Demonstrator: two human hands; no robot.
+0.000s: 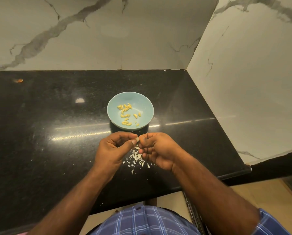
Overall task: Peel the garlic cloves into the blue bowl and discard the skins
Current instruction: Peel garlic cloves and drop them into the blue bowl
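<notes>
Over black counter (57,116), fingers mostly hide pinched garlic clove (137,139).

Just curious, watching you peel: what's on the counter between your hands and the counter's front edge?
In the head view, a scatter of garlic skins lies on the black counter, below the left hand and right hand.

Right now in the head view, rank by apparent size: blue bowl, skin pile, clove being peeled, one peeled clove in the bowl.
1. blue bowl
2. skin pile
3. clove being peeled and a peeled clove: both tiny, the held one mostly hidden by fingers, so unranked.
</notes>
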